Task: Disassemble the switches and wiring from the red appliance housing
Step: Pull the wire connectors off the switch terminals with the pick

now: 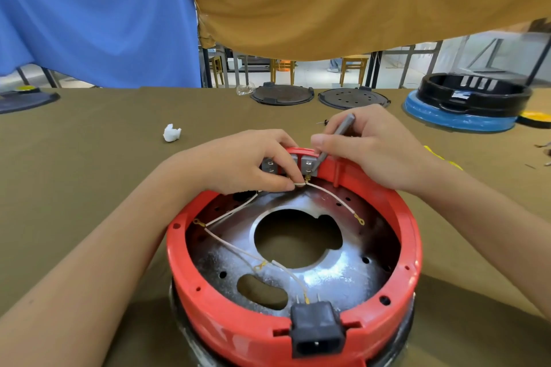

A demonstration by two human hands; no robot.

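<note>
- Around you on the olive-cloth counter (89, 176): a crumpled white scrap (172, 132) at ten o'clock from the housing, two dark round perforated plates (282, 94) and (354, 97) at twelve, and a black ring-shaped housing on a blue base (465, 106) at two.
- A blue cloth (95, 15) and a mustard cloth (357, 0) hang behind the counter's far edge.
- Your own hands crowd the far rim and hide part of the left switch.
- The round red plastic appliance housing (298, 334) sits directly in front of you at six o'clock, open side up, with a shiny metal plate with a large cut-out (343, 274) inside.
- Two grey switch blocks (307, 164) sit in the rim at twelve o'clock; a black power socket (317, 328) sits at six.
- Thin white wires with brass ring terminals (331, 197) trail loose across the plate.
- Your left hand (238, 161) pinches a white wire end just below the switches.
- Your right hand (372, 146) has its grip closed around a slim grey metal tool (337, 137), its tip against the right switch.
</note>
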